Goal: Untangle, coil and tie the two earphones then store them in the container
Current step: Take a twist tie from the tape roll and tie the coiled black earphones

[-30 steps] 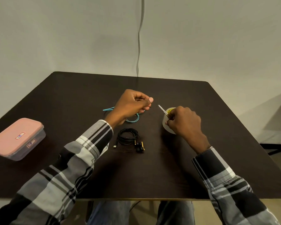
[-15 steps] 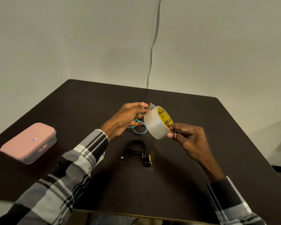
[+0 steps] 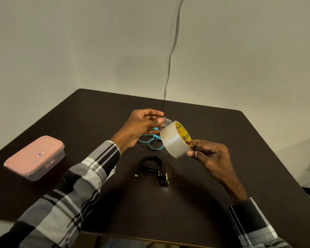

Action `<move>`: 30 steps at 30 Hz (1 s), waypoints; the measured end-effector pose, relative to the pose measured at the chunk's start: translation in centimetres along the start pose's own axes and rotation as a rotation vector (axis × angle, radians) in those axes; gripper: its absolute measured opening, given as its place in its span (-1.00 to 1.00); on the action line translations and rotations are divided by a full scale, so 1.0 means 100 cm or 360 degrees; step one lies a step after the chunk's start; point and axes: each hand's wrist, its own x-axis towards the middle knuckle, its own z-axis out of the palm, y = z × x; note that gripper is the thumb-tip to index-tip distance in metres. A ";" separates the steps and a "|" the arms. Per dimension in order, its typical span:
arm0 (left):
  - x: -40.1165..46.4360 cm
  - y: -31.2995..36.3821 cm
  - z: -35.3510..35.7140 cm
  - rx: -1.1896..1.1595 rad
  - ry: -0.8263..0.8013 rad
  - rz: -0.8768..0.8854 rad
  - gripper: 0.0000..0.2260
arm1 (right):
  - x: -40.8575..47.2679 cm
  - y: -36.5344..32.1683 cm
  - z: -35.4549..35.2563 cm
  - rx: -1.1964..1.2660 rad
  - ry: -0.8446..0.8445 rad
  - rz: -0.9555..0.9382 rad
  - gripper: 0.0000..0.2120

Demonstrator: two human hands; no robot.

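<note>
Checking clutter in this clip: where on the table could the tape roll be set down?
Bare table lies right of the right hand, behind the left hand toward the wall, and between the pink box and the black earphones. The middle is crowded: the blue earphones lie under the tape roll.

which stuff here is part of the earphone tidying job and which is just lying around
Part of the job:
blue earphones, loose on the table
black earphones, coiled
pink box, lid on
tape roll, in the right hand
tape end, pinched by the left hand

Just there:
table
wall cable
</note>
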 end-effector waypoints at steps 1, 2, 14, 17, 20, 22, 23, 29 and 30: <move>0.000 0.001 0.000 -0.0028 0.0014 0.0001 -0.79 | 0.000 0.000 -0.001 0.0013 0.0002 0.0012 -0.73; -0.001 0.003 0.000 -0.0043 0.0030 0.0006 -0.78 | 0.000 0.001 -0.001 0.0020 0.0003 0.0023 -0.75; -0.002 0.021 -0.001 0.0100 0.0097 0.0257 -0.78 | 0.000 0.004 -0.005 -0.0017 0.0005 0.0175 -0.84; -0.003 0.022 0.005 0.0175 0.0138 0.0346 -0.79 | 0.000 0.004 -0.004 0.0043 0.0014 0.0229 -0.87; -0.003 0.022 0.012 0.0252 0.0184 0.0430 -0.81 | 0.002 0.003 -0.004 0.0077 0.0034 0.0299 -0.88; -0.002 0.023 0.015 0.0310 0.0202 0.0490 -0.82 | 0.006 0.001 -0.004 0.0057 0.0037 0.0332 -0.89; -0.002 0.024 0.016 0.0342 0.0207 0.0516 -0.82 | 0.007 0.000 -0.005 0.0030 0.0029 0.0348 -0.91; 0.002 0.030 0.025 0.0501 0.0214 0.0666 -0.79 | 0.010 0.003 -0.004 -0.0134 0.0059 0.0540 -0.95; 0.003 0.032 0.027 0.0525 0.0200 0.0699 -0.79 | 0.011 0.002 -0.003 -0.0104 0.0090 0.0615 -0.95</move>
